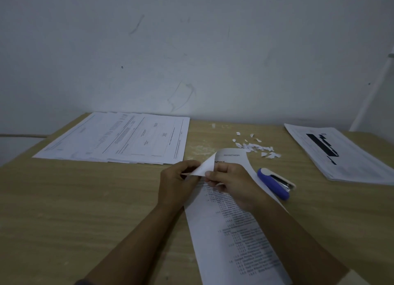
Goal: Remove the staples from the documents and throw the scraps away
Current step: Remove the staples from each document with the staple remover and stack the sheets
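Observation:
A printed document (236,237) lies on the wooden table in front of me, its top left corner folded up. My left hand (179,182) and my right hand (232,184) both pinch that folded corner (205,166) between thumb and fingers. The staple itself is too small to make out. A pile of small white paper scraps (255,147) lies on the table just beyond the document. A blue stapler (275,183) lies to the right of my right hand.
A spread of printed sheets (119,137) covers the table's far left. Another stack of papers (341,154) with black bars sits at the far right. The table (85,210) backs onto a pale wall.

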